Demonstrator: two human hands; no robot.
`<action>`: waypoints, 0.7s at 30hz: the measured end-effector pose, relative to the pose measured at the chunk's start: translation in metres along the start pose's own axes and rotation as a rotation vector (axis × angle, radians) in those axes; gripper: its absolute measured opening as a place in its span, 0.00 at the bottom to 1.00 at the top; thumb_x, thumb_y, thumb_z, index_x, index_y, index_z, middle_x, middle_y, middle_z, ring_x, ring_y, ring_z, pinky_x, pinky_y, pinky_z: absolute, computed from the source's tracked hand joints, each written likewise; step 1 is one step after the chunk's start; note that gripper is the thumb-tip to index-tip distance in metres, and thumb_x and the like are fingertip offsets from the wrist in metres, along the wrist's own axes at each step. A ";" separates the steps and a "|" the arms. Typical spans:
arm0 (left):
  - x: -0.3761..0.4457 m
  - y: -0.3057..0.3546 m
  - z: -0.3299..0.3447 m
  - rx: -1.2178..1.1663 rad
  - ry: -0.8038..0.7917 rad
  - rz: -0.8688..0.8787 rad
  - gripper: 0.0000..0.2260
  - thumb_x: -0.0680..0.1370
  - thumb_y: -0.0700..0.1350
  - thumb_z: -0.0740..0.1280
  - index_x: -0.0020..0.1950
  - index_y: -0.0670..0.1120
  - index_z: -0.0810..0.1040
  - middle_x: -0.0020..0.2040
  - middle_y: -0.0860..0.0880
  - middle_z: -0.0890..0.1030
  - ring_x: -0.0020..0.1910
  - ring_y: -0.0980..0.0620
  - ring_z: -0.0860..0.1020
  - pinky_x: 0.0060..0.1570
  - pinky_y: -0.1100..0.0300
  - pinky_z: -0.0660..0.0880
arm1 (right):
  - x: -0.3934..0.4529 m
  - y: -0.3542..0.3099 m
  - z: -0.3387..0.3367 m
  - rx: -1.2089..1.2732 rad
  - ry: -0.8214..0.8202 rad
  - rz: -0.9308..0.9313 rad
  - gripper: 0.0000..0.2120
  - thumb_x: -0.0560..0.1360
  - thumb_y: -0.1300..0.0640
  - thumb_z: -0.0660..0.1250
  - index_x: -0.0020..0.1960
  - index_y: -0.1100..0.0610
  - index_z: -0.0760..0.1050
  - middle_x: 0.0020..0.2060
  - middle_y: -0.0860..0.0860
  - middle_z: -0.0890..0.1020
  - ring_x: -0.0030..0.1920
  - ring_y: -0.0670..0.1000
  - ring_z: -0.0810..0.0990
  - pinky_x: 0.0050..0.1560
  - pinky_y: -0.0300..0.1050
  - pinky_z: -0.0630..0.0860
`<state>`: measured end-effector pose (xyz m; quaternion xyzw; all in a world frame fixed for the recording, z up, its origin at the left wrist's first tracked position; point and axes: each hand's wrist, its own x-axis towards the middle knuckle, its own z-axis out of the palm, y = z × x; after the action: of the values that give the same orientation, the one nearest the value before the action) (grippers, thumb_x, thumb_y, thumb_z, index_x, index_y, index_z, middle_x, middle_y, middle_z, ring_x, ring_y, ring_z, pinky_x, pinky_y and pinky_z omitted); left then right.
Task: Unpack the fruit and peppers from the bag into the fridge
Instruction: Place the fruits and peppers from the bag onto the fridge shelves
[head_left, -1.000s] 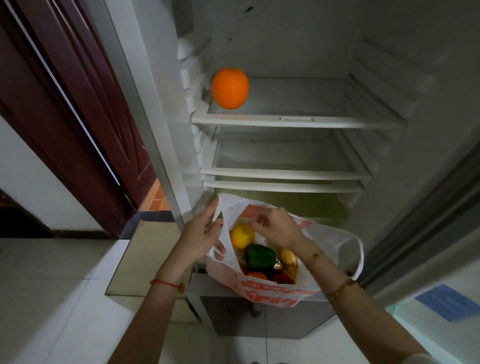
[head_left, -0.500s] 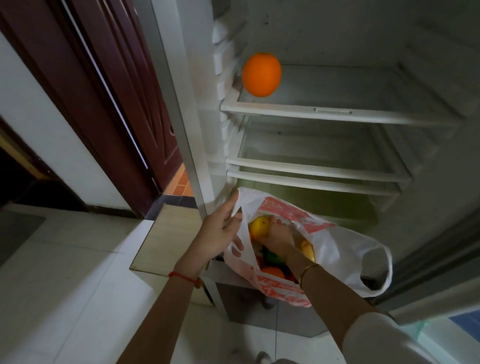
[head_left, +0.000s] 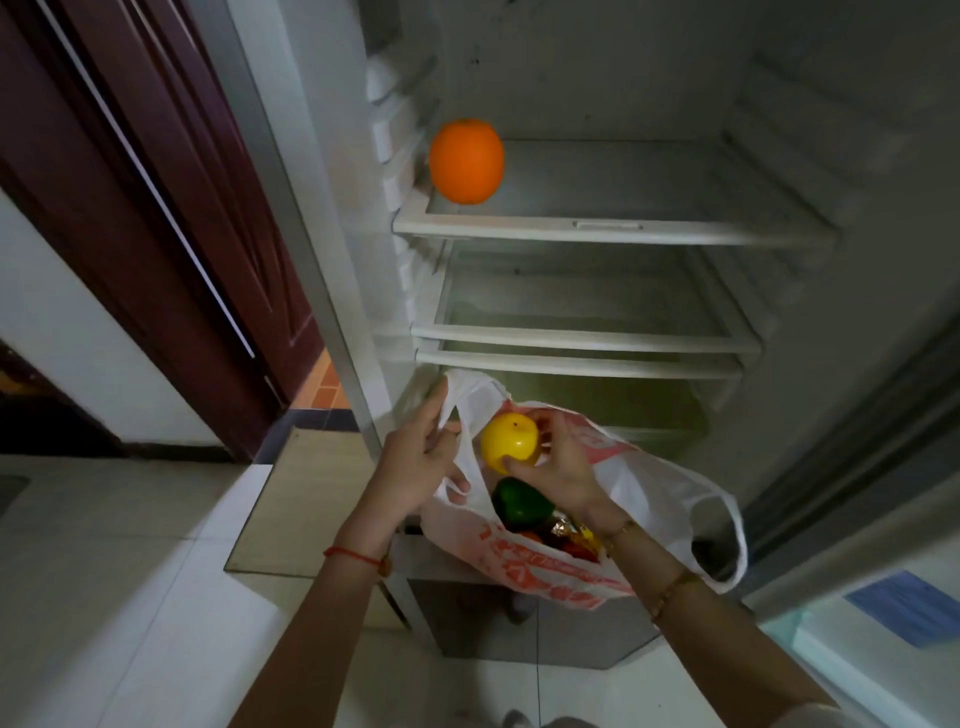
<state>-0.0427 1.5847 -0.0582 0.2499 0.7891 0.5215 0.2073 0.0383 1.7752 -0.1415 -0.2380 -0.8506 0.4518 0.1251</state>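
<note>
From the head view, the right hand (head_left: 558, 467) grips a yellow fruit (head_left: 510, 442) just above the bag's (head_left: 644, 488) mouth, while the left hand (head_left: 415, 462) pinches the bag's handle (head_left: 460, 410) — the bag hangs just below the fridge's (head_left: 857, 156) lowest shelf. A green pepper (head_left: 519, 501) lies in the bag under the fruit, and an orange (head_left: 466, 161) sits on the top shelf (head_left: 613, 231) — at its left end.

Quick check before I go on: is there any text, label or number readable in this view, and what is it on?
Nothing reads clearly.
Bag: red printing along its side, too blurred to read.
Blue sheet, lower right: any text too blurred to make out.
Fridge, orange: no visible label.
</note>
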 end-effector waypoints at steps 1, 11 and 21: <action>0.002 0.000 0.000 -0.018 0.003 0.005 0.28 0.82 0.41 0.59 0.78 0.57 0.53 0.63 0.39 0.78 0.32 0.47 0.84 0.37 0.50 0.83 | -0.003 -0.007 -0.010 0.014 0.009 -0.032 0.35 0.61 0.43 0.78 0.63 0.48 0.68 0.58 0.49 0.73 0.59 0.51 0.75 0.59 0.50 0.76; 0.010 0.015 0.006 -0.155 -0.018 -0.028 0.28 0.83 0.38 0.57 0.78 0.56 0.52 0.74 0.39 0.67 0.28 0.50 0.83 0.28 0.57 0.81 | 0.010 -0.120 -0.118 0.292 0.279 -0.320 0.34 0.63 0.41 0.74 0.64 0.50 0.68 0.62 0.51 0.75 0.58 0.47 0.78 0.52 0.38 0.78; 0.005 0.026 0.009 -0.116 -0.016 -0.050 0.28 0.82 0.40 0.59 0.79 0.55 0.52 0.54 0.55 0.77 0.31 0.47 0.83 0.36 0.47 0.82 | 0.071 -0.201 -0.170 0.188 0.443 -0.494 0.33 0.65 0.43 0.74 0.66 0.52 0.69 0.62 0.52 0.72 0.57 0.49 0.76 0.53 0.38 0.77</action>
<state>-0.0368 1.6026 -0.0377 0.2221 0.7618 0.5589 0.2407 -0.0083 1.8364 0.1200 -0.1047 -0.7894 0.4216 0.4338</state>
